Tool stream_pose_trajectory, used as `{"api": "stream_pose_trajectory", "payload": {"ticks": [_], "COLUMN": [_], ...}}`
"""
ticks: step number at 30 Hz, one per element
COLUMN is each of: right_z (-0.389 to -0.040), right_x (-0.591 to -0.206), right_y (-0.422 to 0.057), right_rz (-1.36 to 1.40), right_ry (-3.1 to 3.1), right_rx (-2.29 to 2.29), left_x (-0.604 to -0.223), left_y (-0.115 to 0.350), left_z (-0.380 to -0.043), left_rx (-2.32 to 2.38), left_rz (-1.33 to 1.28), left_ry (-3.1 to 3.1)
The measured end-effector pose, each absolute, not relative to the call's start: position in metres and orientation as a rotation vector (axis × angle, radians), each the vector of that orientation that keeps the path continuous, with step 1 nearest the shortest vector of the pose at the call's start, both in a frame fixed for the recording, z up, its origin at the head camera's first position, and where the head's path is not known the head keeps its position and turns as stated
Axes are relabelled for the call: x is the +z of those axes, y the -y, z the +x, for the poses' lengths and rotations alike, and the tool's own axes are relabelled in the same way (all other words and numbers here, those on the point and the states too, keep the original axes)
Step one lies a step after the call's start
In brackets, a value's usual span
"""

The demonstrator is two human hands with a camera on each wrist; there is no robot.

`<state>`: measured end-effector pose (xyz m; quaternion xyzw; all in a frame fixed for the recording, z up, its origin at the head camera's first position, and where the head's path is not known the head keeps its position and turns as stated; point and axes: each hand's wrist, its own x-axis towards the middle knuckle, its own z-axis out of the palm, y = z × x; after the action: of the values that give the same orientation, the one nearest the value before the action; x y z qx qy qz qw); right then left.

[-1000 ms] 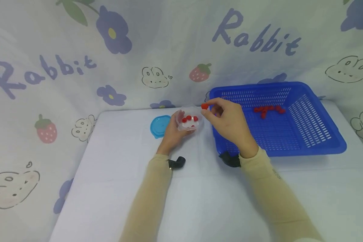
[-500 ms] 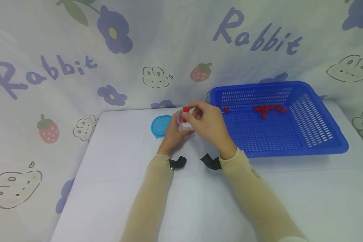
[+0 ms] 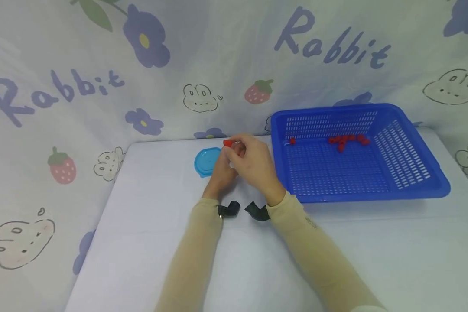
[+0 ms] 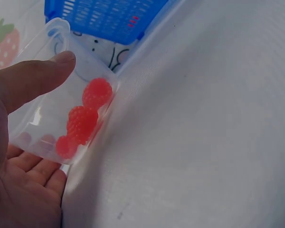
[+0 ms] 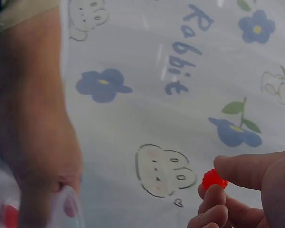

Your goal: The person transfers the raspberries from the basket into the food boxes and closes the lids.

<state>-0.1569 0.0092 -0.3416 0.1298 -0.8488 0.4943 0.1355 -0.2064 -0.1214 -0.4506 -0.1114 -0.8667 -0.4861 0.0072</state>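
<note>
My left hand (image 3: 221,174) grips a clear plastic container (image 4: 38,121), thumb over its rim in the left wrist view and fingers at the far side. Inside lie several red raspberries (image 4: 83,124) against the lower wall. Between thumb and fingertip, my right hand (image 3: 256,164) pinches another raspberry (image 5: 213,179). In the head view that hand is in front of the container and hides most of it. The pinched raspberry is near the top of the left hand there.
A blue lid (image 3: 206,162) lies on the white table (image 3: 152,195), left of the left hand. To the right stands a blue perforated basket (image 3: 360,198) with several raspberries (image 3: 341,147) near its back wall and one (image 3: 292,141) at its left. A printed cloth (image 3: 226,56) hangs behind.
My right hand has moved left from the basket's left edge to the container, carrying the raspberry. The raspberry at the basket's left has come into view. My left hand has stayed in place.
</note>
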Motion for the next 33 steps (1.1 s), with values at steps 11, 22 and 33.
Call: {"api": "stream_pose_trajectory", "payload": {"ticks": [11,22,33], "right_z": [-0.163,-0.178,-0.191], "right_x": [-0.364,-0.396,-0.411], "right_y": [0.002,0.005,-0.003], "right_rz": [0.315,0.105,-0.05], "right_ry": [2.386,2.259,2.34], "right_rx": [1.423,1.493,1.24], "left_x": [-0.455,-0.459,-0.457], "left_y": [0.121,0.124,0.12], "left_z": [-0.215,-0.21,-0.21], "left_rx": [-1.303,-1.559,-1.626], "left_rz": [-0.62,-0.351,-0.294], "left_ry": [2.645,2.668,2.673]}}
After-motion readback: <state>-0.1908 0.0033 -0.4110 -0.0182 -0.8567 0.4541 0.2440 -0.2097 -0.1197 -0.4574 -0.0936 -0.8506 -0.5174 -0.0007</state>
